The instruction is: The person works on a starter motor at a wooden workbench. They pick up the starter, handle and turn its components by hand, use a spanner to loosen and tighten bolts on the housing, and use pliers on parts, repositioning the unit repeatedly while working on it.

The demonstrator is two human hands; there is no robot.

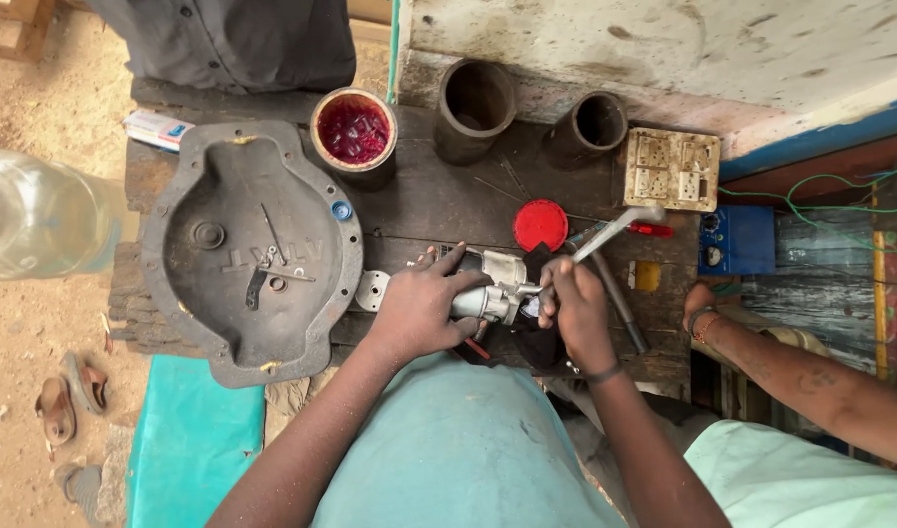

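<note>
Head view shows us working at a dark wooden surface (pixel 439 200). Our left hand (pixel 424 313) wraps around a small grey metal assembly (pixel 493 288), pinning it against the surface near its front edge. Our right hand (pixel 578 313) is closed on the handle of a slim metal tool (pixel 615 230) whose far end rises toward a red lid (pixel 540 225). Its working tip meets the assembly where our fingers hide it, so we cannot tell just where it bites.

To do this well, we judge that the left hand should stay firm so the part cannot twist, and the tool should be turned or pressed squarely, without slipping toward our fingers.

As for containers: a rusty tin (pixel 355 135) holds red, glistening stuff. Two dark pipe sections (pixel 476 108) stand open beside it, and nothing is visible inside them. A large grey cast cover (pixel 248 249) lies like a tray, holding a few small loose metal parts. Another person's arm (pixel 810 376) rests at the right.
</note>
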